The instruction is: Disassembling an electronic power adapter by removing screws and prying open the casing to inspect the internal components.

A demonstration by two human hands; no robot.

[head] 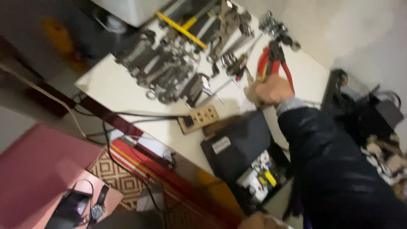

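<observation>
At the bottom edge, around six o'clock, the left hand (258,221) is mostly cut off by the frame; only a knuckled top shows, and I cannot tell whether it is spread or closed. Just above it an open black toolbox (241,148) sits at the bench's near edge, its lid raised, small yellow and white bits blurred in its tray. At eight o'clock, off the bench, a pink surface (38,169) carries a wristwatch (98,208) and a dark phone-like thing, hard to make out. A black cable (127,114) hangs over the bench edge to a tan power strip (198,118) lying just left of the toolbox.

The bench (114,87) is pale, with bare room along its left side at nine o'clock and some at the right, past the arm. The right arm, in a dark sleeve (330,169), stretches from five o'clock toward the centre. The right hand (273,90) is curled into a loose fist, knuckles up, closed on the red-handled cutters (275,63), whose handles run away toward one o'clock. The fingers' grip is blurred.

Farther off, at eleven to twelve o'clock, a heap of wrenches (161,68) and sockets covers the bench, with a yellow bar (182,29) across them. At three o'clock dark gear (360,106) is crowded off the bench's right edge.
</observation>
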